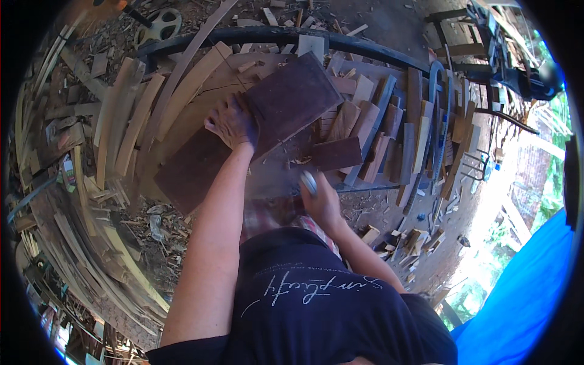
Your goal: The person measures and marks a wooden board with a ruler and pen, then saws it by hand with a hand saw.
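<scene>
A long dark brown wooden board (pixel 292 91) lies slantwise in front of me, its far end to the right. Around its far edge near the middle, my left hand (pixel 234 123) is closed with the fingers curled. Closer to my body, my right hand (pixel 322 204) grips a small pale rounded object (pixel 309 182); motion blurs it and its kind cannot be made out. Just beyond that hand sits a short dark brown wooden block (pixel 336 153), apart from it. My palm hides part of the long board.
Several wood offcuts (pixel 380 152) stand in a row on the right, with a bow saw (pixel 438 115) beside them. Long planks (pixel 143 121) lean at the left. A dark beam (pixel 365 44) crosses the far side. A blue tarp (pixel 517 298) hangs at the lower right.
</scene>
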Available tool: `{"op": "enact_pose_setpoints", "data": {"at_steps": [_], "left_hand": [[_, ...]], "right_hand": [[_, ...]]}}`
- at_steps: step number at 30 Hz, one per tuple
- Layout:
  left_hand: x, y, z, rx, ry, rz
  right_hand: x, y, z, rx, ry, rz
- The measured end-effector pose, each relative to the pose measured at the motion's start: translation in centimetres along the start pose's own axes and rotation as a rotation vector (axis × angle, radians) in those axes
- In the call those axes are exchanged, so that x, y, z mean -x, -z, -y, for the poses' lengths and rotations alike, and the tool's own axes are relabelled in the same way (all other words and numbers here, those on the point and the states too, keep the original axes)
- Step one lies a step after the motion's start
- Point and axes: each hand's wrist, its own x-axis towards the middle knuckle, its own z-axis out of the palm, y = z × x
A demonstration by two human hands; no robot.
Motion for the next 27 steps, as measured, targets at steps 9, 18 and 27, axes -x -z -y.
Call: {"op": "enact_pose_setpoints", "data": {"at_steps": [9,18,27], "left_hand": [[0.1,0.1,0.6,0.052,0.044,0.011],[0.2,0.3,-0.3,0.095,0.015,0.105],[0.2,0.7,0.6,0.111,0.014,0.049]], "right_hand": [[6.8,2.2,-2.7,0.047,-0.108,0.042],[-6.5,-2.4,2.3,0.039,-0.018,0.02],[3.3,2.3,1.7,0.024,-0.158,0.06]]}}
